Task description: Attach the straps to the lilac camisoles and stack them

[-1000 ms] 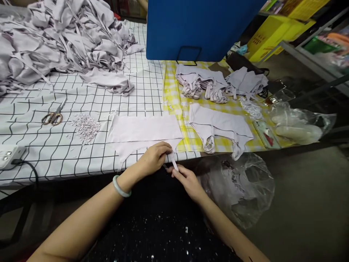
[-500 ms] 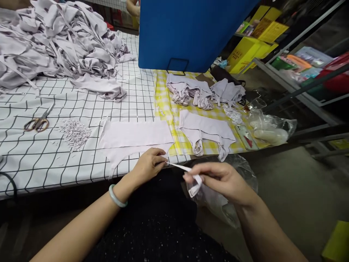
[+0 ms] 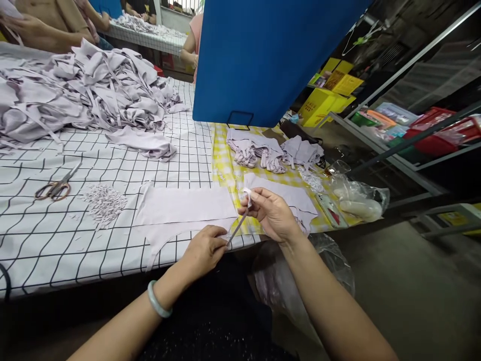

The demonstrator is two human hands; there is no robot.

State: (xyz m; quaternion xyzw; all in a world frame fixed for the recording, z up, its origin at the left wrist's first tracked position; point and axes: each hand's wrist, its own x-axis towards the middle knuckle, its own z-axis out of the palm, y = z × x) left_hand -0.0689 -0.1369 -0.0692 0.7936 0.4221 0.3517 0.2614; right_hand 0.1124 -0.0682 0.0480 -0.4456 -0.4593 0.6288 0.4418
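A pale lilac fabric garment piece (image 3: 188,205) lies flat at the table's front edge. My left hand (image 3: 206,249) is closed at its right corner, pinching one end of a narrow fabric strap (image 3: 239,228). The strap runs taut up to my right hand (image 3: 272,210), whose fingers are pinched on its other end, with a small pale loop sticking up above the fingertips. Behind my right hand lies a stack of similar pieces (image 3: 289,193), partly hidden by it.
A big heap of lilac fabric (image 3: 112,90) fills the back left. Scissors (image 3: 56,188) and a small pile of pale bits (image 3: 101,204) lie to the left. A blue board (image 3: 263,60) stands behind folded pieces (image 3: 259,148). Other people's arms (image 3: 41,32) show at the far left.
My right hand has moved up and away from me, swinging the strap from nearly level to a steep slant. The head view has tilted up, showing more people behind.
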